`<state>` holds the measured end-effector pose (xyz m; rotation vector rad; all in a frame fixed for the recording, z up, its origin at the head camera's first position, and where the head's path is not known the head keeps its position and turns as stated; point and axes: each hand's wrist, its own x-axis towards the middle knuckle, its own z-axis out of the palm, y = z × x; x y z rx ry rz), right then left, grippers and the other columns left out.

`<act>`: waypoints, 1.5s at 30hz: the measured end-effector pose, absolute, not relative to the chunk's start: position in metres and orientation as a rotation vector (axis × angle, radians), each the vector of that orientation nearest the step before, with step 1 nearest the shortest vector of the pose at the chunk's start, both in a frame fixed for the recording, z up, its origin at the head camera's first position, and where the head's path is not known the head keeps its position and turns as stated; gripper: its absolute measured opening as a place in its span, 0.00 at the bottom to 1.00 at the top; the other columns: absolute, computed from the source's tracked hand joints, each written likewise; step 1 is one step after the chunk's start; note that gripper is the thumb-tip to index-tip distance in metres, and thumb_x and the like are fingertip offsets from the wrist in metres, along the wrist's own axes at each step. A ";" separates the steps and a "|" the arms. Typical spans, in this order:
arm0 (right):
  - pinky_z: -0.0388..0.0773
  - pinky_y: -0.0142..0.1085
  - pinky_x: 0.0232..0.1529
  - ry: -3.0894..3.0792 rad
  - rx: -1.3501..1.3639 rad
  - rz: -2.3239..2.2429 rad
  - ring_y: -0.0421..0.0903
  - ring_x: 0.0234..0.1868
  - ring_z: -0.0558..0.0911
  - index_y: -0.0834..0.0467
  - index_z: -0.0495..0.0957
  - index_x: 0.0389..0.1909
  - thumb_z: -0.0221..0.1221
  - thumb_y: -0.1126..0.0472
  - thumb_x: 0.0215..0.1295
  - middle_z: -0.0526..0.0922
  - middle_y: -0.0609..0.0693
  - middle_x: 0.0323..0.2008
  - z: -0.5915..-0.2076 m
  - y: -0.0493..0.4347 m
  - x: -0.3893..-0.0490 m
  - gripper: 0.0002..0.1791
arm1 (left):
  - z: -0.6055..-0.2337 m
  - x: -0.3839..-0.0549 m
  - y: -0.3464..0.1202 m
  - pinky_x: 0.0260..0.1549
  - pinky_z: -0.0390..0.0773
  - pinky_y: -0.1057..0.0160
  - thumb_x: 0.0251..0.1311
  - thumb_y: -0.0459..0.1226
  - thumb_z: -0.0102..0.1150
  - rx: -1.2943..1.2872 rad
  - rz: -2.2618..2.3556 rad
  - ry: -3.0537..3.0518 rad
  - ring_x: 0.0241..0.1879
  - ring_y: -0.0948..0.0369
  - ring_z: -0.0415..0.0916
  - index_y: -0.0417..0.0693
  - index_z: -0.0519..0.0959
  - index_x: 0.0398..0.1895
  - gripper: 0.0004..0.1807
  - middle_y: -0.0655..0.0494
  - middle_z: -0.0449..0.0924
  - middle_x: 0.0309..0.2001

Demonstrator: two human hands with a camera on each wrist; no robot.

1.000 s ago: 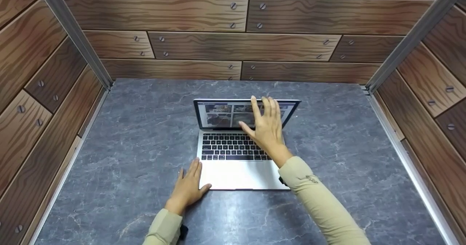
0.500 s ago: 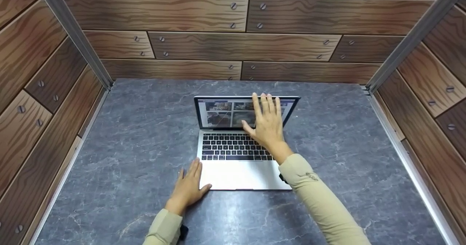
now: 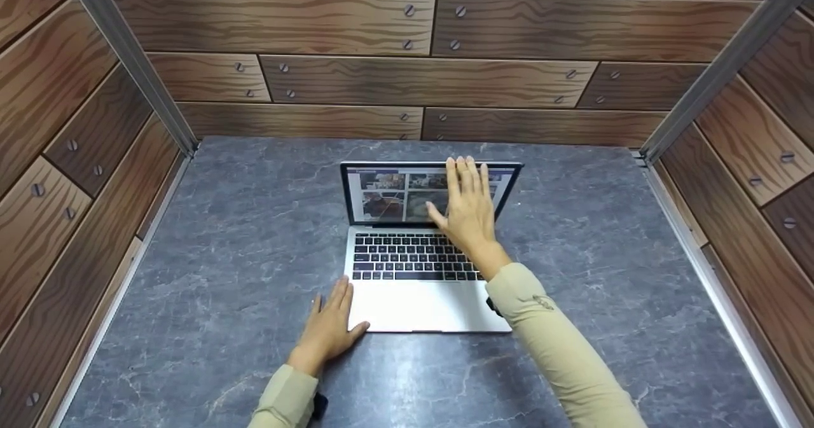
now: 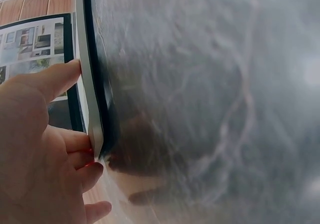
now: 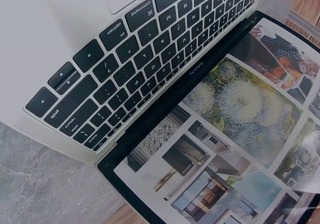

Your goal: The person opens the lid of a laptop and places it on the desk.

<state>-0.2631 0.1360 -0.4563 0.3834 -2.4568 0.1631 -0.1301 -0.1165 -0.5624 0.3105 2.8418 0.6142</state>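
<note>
An opened silver laptop [image 3: 413, 307] with black keys sits on the marbled grey surface, its lit screen [image 3: 381, 193] showing a grid of pictures. My right hand [image 3: 470, 218] lies along the right part of the screen, fingers extended with the tips at its top edge and the thumb spread to the left. It covers part of the pictures. My left hand [image 3: 331, 323] rests at the front left corner of the laptop's base, fingers along the left edge and thumb at the front. In the left wrist view, the left hand's fingertips [image 4: 75, 69] meet the laptop's rim. The right wrist view shows the keyboard [image 5: 145, 59] close up.
The grey marbled table [image 3: 241, 224] extends around the laptop. Wood-patterned panels [image 3: 350, 81] stand at the back and both sides, with metal posts [image 3: 137, 65] at the back corners. Light-coloured sleeves [image 3: 547, 339] cover both forearms.
The screen has swung further back, its top edge rising in the head view. My right hand has moved up with it. My left hand has stayed at the front left corner.
</note>
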 end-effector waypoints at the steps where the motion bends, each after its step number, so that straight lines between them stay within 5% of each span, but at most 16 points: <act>1: 0.57 0.54 0.76 -2.449 0.383 0.173 0.60 0.70 0.67 0.65 0.62 0.68 0.65 0.46 0.55 0.68 0.64 0.64 -0.457 0.136 -0.264 0.45 | -0.562 -0.130 -0.117 0.74 0.48 0.35 0.63 0.54 0.55 0.313 0.612 2.843 0.77 0.46 0.50 0.34 0.54 0.73 0.45 0.40 0.49 0.77; 26: 0.63 0.51 0.74 -2.428 0.400 0.157 0.63 0.67 0.70 0.67 0.67 0.65 0.63 0.47 0.58 0.71 0.67 0.61 -0.450 0.134 -0.278 0.40 | -0.562 -0.130 -0.117 0.74 0.49 0.36 0.63 0.54 0.55 0.309 0.622 2.838 0.76 0.45 0.51 0.34 0.54 0.73 0.45 0.41 0.48 0.77; 45: 0.57 0.52 0.76 -2.562 0.462 0.191 0.63 0.72 0.63 0.67 0.59 0.70 0.59 0.44 0.62 0.64 0.68 0.68 -0.443 0.140 -0.289 0.43 | -0.562 -0.130 -0.116 0.74 0.48 0.36 0.62 0.53 0.56 0.295 0.630 2.829 0.76 0.46 0.50 0.34 0.54 0.73 0.45 0.41 0.48 0.77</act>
